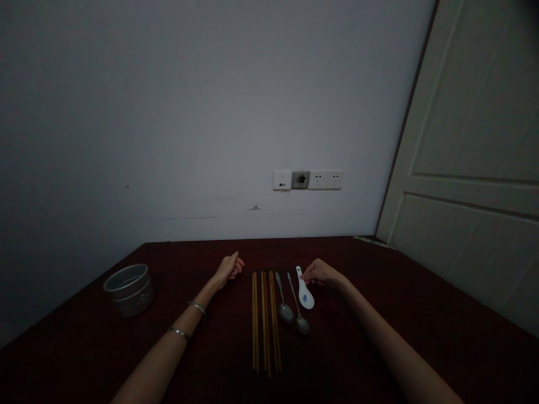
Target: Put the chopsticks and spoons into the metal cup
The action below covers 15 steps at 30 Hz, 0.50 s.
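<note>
My left hand (pixel 229 267) rests on the dark red table (pixel 379 314) with its fingers loosely curled and nothing visible in them, just left of the far ends of several wooden chopsticks (pixel 265 321) laid side by side. Right of the chopsticks lie two metal spoons (pixel 291 306), bowls toward me. A white ceramic spoon (pixel 305 290) with a blue mark lies beside them. My right hand (pixel 322 274) is curled with its fingertips touching that spoon's handle. Two bangles sit on my left forearm.
A round metal pot (pixel 129 289) stands at the table's left edge. A pale wall with a row of sockets (pixel 308 180) rises behind the table. A white panelled door (pixel 471 168) stands at the right.
</note>
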Tool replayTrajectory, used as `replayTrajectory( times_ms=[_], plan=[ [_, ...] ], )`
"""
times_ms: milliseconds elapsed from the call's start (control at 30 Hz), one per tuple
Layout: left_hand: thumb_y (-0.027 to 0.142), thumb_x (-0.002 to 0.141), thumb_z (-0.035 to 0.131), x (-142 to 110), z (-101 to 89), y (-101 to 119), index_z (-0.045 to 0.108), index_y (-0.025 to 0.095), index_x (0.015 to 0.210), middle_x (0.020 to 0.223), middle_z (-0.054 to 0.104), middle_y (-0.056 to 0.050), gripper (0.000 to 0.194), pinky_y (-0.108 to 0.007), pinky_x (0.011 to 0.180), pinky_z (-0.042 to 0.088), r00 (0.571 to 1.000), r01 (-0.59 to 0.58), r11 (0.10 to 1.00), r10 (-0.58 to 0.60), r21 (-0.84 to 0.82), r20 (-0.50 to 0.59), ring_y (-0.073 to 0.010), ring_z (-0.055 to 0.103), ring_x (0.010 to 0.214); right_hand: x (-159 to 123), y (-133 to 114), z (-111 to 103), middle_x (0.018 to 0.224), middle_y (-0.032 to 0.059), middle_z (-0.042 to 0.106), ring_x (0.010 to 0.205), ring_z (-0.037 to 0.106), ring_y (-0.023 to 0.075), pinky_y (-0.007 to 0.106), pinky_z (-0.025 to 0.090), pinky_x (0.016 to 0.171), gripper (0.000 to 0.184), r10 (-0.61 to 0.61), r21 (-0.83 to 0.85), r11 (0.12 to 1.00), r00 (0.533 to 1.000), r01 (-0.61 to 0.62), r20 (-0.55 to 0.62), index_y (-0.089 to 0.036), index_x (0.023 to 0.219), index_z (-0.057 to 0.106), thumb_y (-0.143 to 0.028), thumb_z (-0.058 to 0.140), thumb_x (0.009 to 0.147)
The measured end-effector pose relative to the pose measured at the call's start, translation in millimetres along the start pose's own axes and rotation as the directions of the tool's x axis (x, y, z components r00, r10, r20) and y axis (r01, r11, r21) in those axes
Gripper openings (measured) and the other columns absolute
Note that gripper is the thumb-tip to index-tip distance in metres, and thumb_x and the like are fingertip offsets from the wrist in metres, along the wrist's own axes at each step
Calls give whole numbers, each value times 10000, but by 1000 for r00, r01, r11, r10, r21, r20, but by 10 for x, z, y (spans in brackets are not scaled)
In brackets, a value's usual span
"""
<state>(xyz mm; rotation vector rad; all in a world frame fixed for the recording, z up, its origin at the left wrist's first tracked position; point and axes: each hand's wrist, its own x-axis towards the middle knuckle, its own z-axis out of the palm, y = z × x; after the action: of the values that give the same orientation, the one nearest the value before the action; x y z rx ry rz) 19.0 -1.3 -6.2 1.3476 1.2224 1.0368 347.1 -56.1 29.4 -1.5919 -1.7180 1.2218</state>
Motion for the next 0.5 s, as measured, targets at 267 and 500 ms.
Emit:
replayTrajectory(
  times_ms=[267, 500],
  plan=[
    [500, 847, 345, 14, -16, -37, 534, 117, 667, 446, 484, 8, 463, -173, 347, 131, 1000, -28, 1000, 28, -14, 3, -36, 264, 307, -75, -75, 45, 433, -11, 556, 341, 321, 18, 144, 173, 300, 156, 50, -3, 999, 998, -50, 34, -100, 537, 657, -223, 681, 631],
    [468, 859, 344, 17, -28, -72, 530, 118, 669, 452, 494, 8, 440, -169, 329, 153, 998, -58, 998, 58, -35, 13, -40, 297, 300, -37, -37, 10, 444, -19, 544, 325, 339, 15, 142, 188, 297, 213, 64, -59, 996, 995, -60, 73, -107, 580, 663, -313, 714, 604]
  ],
)
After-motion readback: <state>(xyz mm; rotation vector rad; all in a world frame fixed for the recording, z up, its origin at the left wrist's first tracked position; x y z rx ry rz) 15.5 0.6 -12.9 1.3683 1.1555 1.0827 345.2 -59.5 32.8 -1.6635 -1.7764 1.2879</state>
